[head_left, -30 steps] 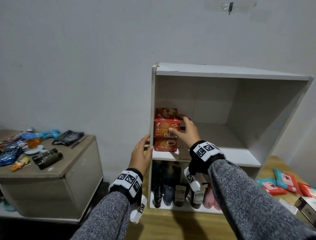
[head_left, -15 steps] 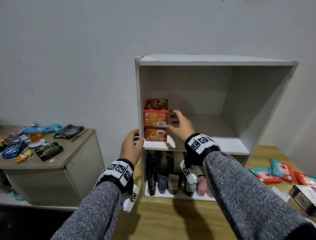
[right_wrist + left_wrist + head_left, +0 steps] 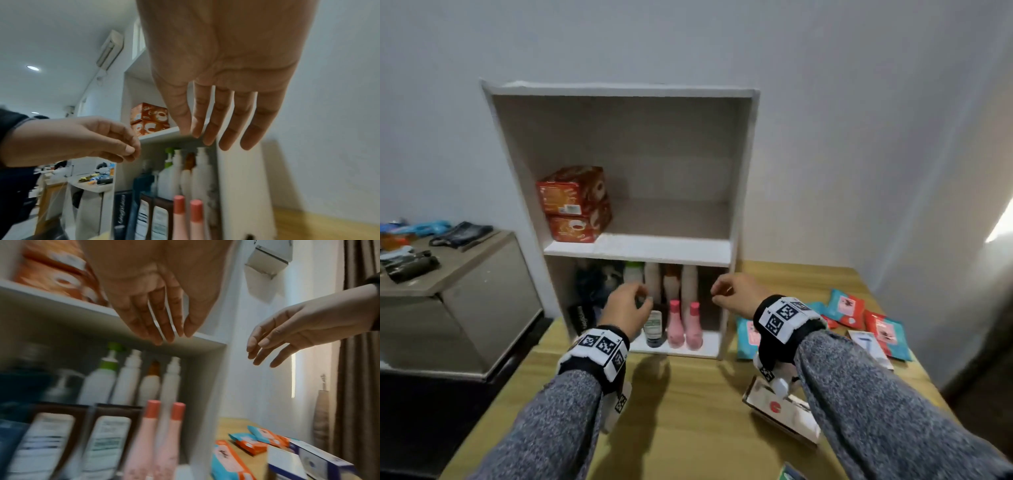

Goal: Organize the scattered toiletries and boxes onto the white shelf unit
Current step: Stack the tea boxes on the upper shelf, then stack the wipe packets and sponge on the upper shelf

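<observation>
In front of the shelf point(image 3: 619, 92), both hands hang in the air, palms down, holding nothing. The left hand point(image 3: 625, 310) sits before the lower compartment with fingers loosely bent, thumb close to the fingertips (nothing between them). The right hand point(image 3: 736, 294) hovers at the shelf's lower right corner, fingers relaxed and slightly curled. Both forearms reach forward in grey sleeves. Two red boxes point(image 3: 575, 205) are stacked at the left end of the shelf's upper board. Bottles point(image 3: 654, 281) and two pink tubes point(image 3: 683, 323) stand in the lower compartment. Right of the shelf, wipe packs point(image 3: 859, 315) lie scattered on the worktop point(image 3: 688, 411), and a white box point(image 3: 784, 414) lies nearer, under the right wrist.
</observation>
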Available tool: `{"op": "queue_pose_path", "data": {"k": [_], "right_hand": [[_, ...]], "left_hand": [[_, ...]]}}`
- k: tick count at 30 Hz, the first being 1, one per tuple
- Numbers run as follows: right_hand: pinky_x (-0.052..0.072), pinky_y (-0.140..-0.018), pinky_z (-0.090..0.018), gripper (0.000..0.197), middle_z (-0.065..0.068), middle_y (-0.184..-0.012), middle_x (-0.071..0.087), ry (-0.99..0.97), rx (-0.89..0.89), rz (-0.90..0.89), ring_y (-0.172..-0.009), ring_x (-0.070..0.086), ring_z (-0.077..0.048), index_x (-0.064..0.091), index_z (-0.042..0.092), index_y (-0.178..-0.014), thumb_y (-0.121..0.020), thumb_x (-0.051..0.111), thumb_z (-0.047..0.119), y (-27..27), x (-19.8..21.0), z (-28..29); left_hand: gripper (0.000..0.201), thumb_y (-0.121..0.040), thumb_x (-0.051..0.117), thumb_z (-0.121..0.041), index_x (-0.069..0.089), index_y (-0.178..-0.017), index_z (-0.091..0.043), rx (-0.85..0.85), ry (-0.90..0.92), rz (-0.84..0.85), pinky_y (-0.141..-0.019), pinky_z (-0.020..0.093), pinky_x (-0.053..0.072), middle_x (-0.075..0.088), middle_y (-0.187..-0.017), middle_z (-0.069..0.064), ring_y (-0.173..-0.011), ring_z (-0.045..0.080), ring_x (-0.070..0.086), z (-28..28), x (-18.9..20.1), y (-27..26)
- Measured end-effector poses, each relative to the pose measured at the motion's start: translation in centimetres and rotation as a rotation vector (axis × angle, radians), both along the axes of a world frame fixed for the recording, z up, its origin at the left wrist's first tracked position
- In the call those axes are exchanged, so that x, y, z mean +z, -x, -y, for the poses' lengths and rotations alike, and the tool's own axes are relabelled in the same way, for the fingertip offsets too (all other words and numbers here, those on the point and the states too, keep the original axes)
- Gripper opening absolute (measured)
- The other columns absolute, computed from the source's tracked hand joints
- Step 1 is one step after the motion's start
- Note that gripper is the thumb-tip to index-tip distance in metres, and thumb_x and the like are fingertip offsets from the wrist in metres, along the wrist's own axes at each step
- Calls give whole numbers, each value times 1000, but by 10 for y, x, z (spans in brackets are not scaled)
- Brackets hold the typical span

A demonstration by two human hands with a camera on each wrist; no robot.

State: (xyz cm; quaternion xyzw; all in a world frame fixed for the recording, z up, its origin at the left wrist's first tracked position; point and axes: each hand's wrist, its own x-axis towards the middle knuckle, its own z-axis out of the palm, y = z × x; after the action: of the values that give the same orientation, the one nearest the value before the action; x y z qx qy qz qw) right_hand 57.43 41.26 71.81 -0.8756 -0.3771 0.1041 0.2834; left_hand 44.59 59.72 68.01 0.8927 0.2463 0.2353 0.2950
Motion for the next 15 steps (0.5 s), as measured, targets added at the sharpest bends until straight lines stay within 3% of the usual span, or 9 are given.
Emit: {"op": "queue_pose_path", "data": {"k": [3, 6, 11, 15], "right_hand": [[47, -74, -25, 14, -11, -102, 70, 60, -81, -35, -88, 63, -21, 67, 9, -97, -84, 61, 13, -28, -12, 60], [42, -74, -24, 17, -10, -104, 70, 104, -175, -28, -92, 62, -22, 66, 8, -99, -84, 60, 13, -60, -19, 115], [48, -86, -31, 16, -9, -98, 69, 102, -286, -68, -92, 62, -21, 67, 9, -96, -82, 64, 14, -116, -33, 185], [43, -79, -21, 20, -3, -93, 62, 158, -286, -100, -85, 55, -13, 65, 9, -102, -83, 63, 13, -160, -49, 212]], "left_hand": [[11, -84, 60, -12, 65, -93, -9, -124, 24, -43, -81, 29, 47, 59, -92, 4, -89, 21, 60, 62, -16, -39], [14, -84, 59, -15, 65, -96, -10, -229, 28, -107, -84, 28, 46, 61, -97, 5, -92, 19, 58, 115, -30, -81], [19, -83, 59, -19, 63, -98, -9, -340, 23, -226, -85, 28, 42, 63, -104, 8, -100, 23, 57, 166, -47, -152], [18, -85, 57, -20, 61, -98, -9, -322, 22, -307, -82, 27, 40, 62, -106, 9, -100, 24, 56, 182, -67, -200]]}}
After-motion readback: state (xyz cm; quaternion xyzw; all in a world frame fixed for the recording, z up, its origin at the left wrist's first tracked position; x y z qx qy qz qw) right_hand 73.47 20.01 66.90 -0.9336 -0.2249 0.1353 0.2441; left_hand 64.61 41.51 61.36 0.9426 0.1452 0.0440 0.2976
